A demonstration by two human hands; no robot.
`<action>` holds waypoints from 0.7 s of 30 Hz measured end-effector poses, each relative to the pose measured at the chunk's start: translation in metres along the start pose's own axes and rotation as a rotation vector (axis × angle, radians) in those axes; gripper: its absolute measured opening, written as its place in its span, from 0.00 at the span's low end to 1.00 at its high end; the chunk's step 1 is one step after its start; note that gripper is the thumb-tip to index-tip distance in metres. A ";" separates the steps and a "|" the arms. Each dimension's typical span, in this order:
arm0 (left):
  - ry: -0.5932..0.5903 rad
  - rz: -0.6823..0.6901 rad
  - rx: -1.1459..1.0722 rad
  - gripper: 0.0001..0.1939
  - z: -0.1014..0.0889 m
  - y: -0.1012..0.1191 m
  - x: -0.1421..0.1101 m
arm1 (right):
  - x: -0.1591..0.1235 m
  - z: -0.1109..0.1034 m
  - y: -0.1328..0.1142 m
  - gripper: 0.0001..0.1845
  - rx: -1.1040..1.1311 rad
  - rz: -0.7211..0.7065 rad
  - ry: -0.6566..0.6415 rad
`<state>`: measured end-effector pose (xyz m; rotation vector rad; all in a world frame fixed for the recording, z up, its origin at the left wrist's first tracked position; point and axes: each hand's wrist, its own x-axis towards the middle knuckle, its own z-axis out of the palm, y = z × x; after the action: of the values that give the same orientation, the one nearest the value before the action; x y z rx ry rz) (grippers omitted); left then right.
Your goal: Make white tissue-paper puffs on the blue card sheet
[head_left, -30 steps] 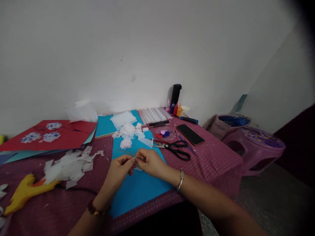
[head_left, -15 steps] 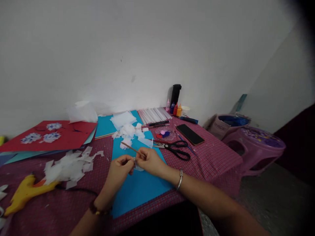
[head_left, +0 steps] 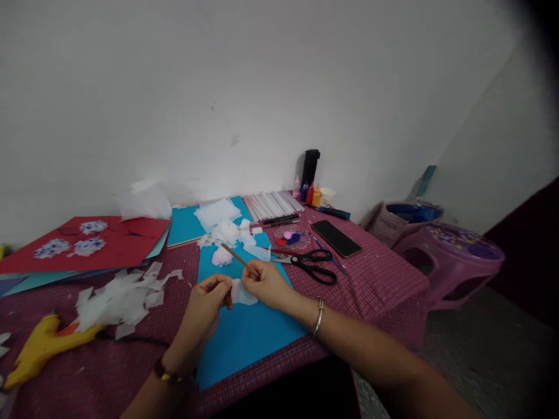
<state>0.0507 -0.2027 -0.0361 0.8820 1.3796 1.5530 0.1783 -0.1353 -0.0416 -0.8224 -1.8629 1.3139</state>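
Over the blue paper (head_left: 248, 343), my right hand (head_left: 268, 283) pinches a thin brown stick (head_left: 234, 254) that slants up to the left. My left hand (head_left: 210, 294) is closed at the fingertips on a small translucent white piece of paper (head_left: 243, 293), which spreads between the two hands. Whether the right fingers also touch that piece is hidden. Beyond the hands lie a pale pink crumpled flower (head_left: 222, 256) and a heap of white paper scraps (head_left: 227, 233). Black-handled scissors (head_left: 312, 265) rest open right of my right hand.
At the left are a yellow glue gun (head_left: 48, 349), white scraps (head_left: 122, 299) and red paper (head_left: 124, 250) with three blue-spotted flowers. A phone (head_left: 336, 237), a paint plate (head_left: 279, 233) and paint bottles (head_left: 310, 194) are on the right. A pink stool (head_left: 454, 267) stands beyond the table edge.
My hands have moved slightly apart, and more of the white paper piece shows between them. The stick's tip has shifted a little right and up.
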 end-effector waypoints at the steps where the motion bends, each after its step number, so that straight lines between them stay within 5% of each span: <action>1: -0.004 -0.001 -0.008 0.06 0.000 0.001 0.000 | 0.000 0.000 0.000 0.04 0.009 -0.002 0.002; 21: 0.020 0.038 -0.167 0.08 -0.007 0.000 0.006 | 0.005 -0.005 0.002 0.05 0.017 -0.017 0.059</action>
<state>0.0417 -0.1999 -0.0375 0.7965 1.2326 1.6828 0.1800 -0.1277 -0.0411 -0.8263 -1.8065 1.2793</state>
